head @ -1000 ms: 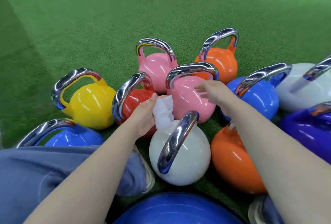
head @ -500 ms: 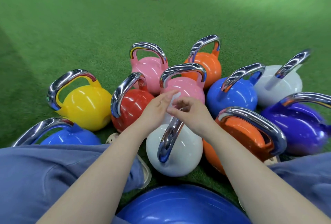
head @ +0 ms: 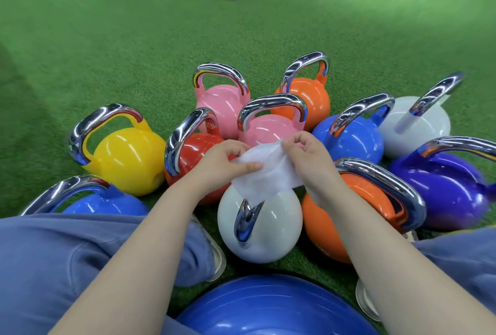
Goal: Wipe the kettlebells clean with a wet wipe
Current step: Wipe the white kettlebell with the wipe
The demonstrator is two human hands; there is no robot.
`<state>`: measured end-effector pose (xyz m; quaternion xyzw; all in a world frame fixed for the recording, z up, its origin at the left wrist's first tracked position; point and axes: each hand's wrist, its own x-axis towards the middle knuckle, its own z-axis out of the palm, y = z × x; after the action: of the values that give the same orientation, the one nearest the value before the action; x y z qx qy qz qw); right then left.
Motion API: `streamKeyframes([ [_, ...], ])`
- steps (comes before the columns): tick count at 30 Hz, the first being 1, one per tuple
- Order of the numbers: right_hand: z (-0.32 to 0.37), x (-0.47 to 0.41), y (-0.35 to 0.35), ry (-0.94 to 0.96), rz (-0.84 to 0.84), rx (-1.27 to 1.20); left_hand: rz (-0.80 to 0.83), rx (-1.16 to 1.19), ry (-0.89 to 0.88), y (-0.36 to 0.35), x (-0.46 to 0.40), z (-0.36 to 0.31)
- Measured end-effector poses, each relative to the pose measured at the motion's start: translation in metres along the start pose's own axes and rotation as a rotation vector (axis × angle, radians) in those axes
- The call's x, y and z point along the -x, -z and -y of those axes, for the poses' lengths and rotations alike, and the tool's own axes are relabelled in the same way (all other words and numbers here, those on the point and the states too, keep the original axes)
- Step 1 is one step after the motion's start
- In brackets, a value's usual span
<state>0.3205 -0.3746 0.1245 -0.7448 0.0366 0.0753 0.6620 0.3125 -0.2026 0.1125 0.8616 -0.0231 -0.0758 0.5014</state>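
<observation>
Left hand [head: 222, 163] and right hand [head: 308, 157] pinch the limp wet wipe [head: 265, 173] spread; white kettlebell [head: 260, 224] below looks heavy, slick.

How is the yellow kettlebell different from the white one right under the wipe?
The yellow kettlebell sits off to the left, away from both hands; the near white kettlebell lies straight ahead, below the wipe. The yellow one's handle is fully visible; the white one's top is partly covered by the wipe. Both have round glossy bodies with chrome handles and rest on green turf.
</observation>
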Motion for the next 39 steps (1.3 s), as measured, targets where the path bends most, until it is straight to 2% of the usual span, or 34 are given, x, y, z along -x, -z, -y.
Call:
streamKeyframes([
  [3, -0.005, -0.002, 0.006, -0.106, -0.023, -0.050, 0.092, 0.284, 0.106, 0.006, 0.001, 0.000],
  [6, -0.010, 0.001, 0.006, -0.216, 0.057, -0.169, 0.091, 0.359, 0.164, 0.006, 0.000, -0.001],
  [9, -0.019, 0.003, 0.004, -0.261, 0.059, -0.194, 0.033, 0.297, 0.215, 0.006, -0.004, 0.006],
  [12, -0.032, 0.008, -0.003, -0.252, -0.030, -0.207, -0.008, 0.126, 0.237, 0.002, -0.007, 0.008],
  [15, -0.046, 0.015, -0.010, -0.244, -0.113, -0.181, -0.153, -0.269, 0.122, -0.009, -0.010, 0.007],
  [17, -0.052, 0.018, -0.013, -0.233, -0.135, -0.131, -0.275, -0.435, 0.002, -0.017, -0.009, 0.001],
  [19, -0.054, 0.018, -0.013, -0.215, -0.166, -0.083, -0.269, -0.481, -0.018, -0.028, -0.006, -0.008],
  [22, -0.056, 0.018, -0.013, -0.224, -0.173, -0.047, -0.118, -0.625, 0.086, -0.047, -0.001, -0.014],
  [24, -0.059, 0.020, -0.014, -0.270, -0.125, -0.062, 0.010, -0.640, 0.179, -0.055, 0.002, -0.014],
  [26, -0.062, 0.020, -0.014, -0.280, -0.112, -0.042, 0.067, -0.579, 0.263, -0.061, 0.002, -0.013],
  [28, -0.064, 0.017, -0.013, -0.238, -0.157, 0.014, 0.061, -0.594, 0.259, -0.065, 0.005, -0.014],
  [31, -0.066, 0.014, -0.010, -0.146, -0.240, 0.157, 0.017, -0.678, 0.151, -0.070, 0.012, -0.011],
  [33, -0.068, 0.015, -0.010, -0.158, -0.197, 0.188, -0.043, -0.594, 0.170, -0.072, 0.015, -0.008],
  [36, -0.064, 0.019, -0.015, -0.258, -0.051, 0.026, -0.055, -0.565, 0.184, -0.072, 0.018, -0.008],
  [39, -0.054, 0.022, -0.016, -0.384, 0.007, -0.153, -0.046, -0.518, 0.184, -0.069, 0.023, -0.004],
])
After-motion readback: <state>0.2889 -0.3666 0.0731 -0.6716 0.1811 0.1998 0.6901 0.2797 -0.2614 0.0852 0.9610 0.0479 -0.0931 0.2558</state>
